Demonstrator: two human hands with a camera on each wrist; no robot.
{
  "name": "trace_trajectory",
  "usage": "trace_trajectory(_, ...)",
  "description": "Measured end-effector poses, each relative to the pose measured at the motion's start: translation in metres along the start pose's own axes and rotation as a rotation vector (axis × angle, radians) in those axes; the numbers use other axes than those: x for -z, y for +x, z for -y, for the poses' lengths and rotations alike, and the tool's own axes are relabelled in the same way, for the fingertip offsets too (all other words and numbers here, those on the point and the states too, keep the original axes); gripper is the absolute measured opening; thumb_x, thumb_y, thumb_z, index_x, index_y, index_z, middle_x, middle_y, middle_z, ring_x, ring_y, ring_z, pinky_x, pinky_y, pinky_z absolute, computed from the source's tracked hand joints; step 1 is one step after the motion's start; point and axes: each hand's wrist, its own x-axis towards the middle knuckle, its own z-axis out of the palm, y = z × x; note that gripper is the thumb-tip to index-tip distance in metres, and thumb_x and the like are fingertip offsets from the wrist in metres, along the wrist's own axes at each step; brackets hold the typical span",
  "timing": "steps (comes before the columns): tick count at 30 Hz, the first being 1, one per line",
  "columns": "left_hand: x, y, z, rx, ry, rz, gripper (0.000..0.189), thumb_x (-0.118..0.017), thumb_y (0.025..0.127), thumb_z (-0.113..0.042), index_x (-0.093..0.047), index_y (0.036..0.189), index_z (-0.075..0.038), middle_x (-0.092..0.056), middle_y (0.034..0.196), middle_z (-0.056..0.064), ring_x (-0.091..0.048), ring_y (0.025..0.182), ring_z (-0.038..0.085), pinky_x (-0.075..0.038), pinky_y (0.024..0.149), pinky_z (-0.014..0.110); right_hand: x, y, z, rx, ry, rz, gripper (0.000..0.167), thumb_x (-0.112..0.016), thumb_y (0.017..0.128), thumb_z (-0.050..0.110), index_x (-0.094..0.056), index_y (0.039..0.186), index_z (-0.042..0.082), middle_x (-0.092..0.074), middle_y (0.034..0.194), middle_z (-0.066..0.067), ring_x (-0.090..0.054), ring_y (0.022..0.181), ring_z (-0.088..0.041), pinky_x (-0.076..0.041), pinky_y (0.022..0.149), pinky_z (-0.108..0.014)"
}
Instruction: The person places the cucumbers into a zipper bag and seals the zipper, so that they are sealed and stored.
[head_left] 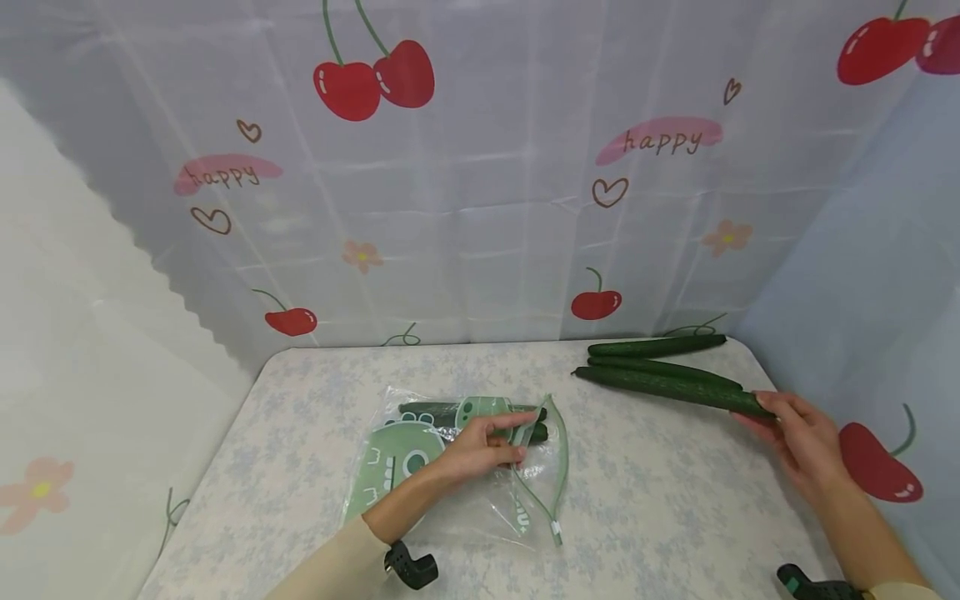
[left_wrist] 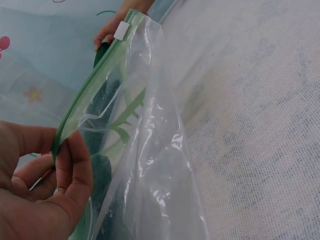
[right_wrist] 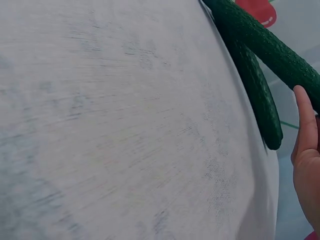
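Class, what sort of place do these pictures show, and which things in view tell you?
Perhaps a small screened-off booth for recorded demonstrations, though that is a guess: cartoon-printed sheeting hangs on three sides of a patterned table, and the person wears black wrist devices.

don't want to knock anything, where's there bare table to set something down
Bare table shows between the plastic bag and the right grip, and left of the bag, out to the table's left edge. It is crowded at the back right, where three cucumbers bunch, the right grip holding one, and mid-table, where the left grip pinches the bag.
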Motion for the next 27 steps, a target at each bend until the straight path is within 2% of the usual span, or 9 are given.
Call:
trace_trajectory(5,-0.002,0.000,0.000,0.006,-0.008,0.003,0.062,-0.070,0.100,0.002,-0.056,0.158,-0.013,-0.072,0.104,0.039,-0.071,0.080,0.008,-0.063,0.082,0.021,-0.004,-0.014,0.001,0.034,0.165,-0.008,0.028,-0.053,0.110,-0.001,-0.080,0.113,0.003,-0.074,0.115,0.002,-0.079,0.102,-0.016,-0.068,0.084,-0.040)
trace_trajectory(10,-0.002,0.001,0.002,0.010,-0.004,0.004,0.062,-0.071,0.100,-0.001,-0.056,0.158,-0.014,-0.072,0.122,0.037,-0.071,0.081,0.008,-0.062,0.081,0.020,-0.003,-0.032,0.005,0.025,0.237,-0.031,0.031,-0.051,0.111,-0.001,-0.081,0.109,0.001,-0.076,0.114,0.000,-0.079,0.097,-0.022,-0.068,0.082,-0.043)
trace_trajectory(13,-0.002,0.001,0.002,0.014,-0.001,0.002,0.062,-0.072,0.099,-0.002,-0.057,0.158,-0.014,-0.073,0.119,0.037,-0.071,0.080,0.009,-0.062,0.081,0.021,-0.001,-0.042,0.005,0.020,0.252,0.003,0.034,-0.046,0.113,0.000,-0.080,0.107,0.001,-0.076,0.114,-0.003,-0.079,0.098,-0.024,-0.068,0.083,-0.044)
trace_trajectory(16,-0.002,0.001,0.002,0.016,-0.004,0.008,0.062,-0.072,0.099,-0.001,-0.056,0.158,-0.014,-0.075,0.104,0.035,-0.072,0.080,0.009,-0.063,0.082,0.022,0.000,-0.051,0.003,0.021,0.259,0.059,0.038,-0.041,0.113,-0.001,-0.079,0.108,0.000,-0.075,0.115,-0.005,-0.081,0.100,-0.026,-0.067,0.085,-0.045)
trace_trajectory(20,-0.003,0.002,0.001,0.014,-0.010,0.021,0.063,-0.071,0.099,-0.001,-0.054,0.159,-0.013,-0.077,0.086,0.016,-0.072,0.079,0.009,-0.064,0.085,0.024,-0.004,-0.059,-0.003,0.042,0.239,0.132,0.041,-0.037,0.114,-0.004,-0.079,0.113,-0.002,-0.075,0.117,-0.006,-0.082,0.101,-0.029,-0.066,0.086,-0.045)
trace_trajectory(23,-0.003,0.002,0.000,0.013,-0.019,0.027,0.064,-0.070,0.100,-0.001,-0.053,0.160,-0.013,-0.075,0.082,0.005,-0.072,0.079,0.008,-0.064,0.086,0.025,-0.009,-0.062,-0.009,0.047,0.202,0.168,0.042,-0.036,0.114,-0.004,-0.078,0.116,-0.001,-0.075,0.118,-0.004,-0.082,0.103,-0.027,-0.066,0.087,-0.042)
trace_trajectory(24,-0.003,0.002,0.000,0.013,-0.024,0.027,0.064,-0.070,0.100,0.000,-0.053,0.160,-0.013,-0.075,0.082,0.005,-0.072,0.079,0.008,-0.064,0.087,0.025,-0.010,-0.064,-0.012,0.044,0.191,0.179,0.042,-0.036,0.114,-0.004,-0.078,0.117,0.000,-0.074,0.118,-0.004,-0.082,0.103,-0.026,-0.066,0.088,-0.042)
trace_trajectory(27,-0.004,0.003,-0.001,0.011,-0.027,0.032,0.063,-0.070,0.100,-0.001,-0.054,0.160,-0.013,-0.077,0.089,0.019,-0.073,0.080,0.009,-0.064,0.087,0.026,-0.015,-0.068,-0.019,0.029,0.166,0.184,0.041,-0.037,0.115,-0.002,-0.077,0.117,0.002,-0.074,0.118,-0.002,-0.081,0.104,-0.023,-0.066,0.089,-0.040)
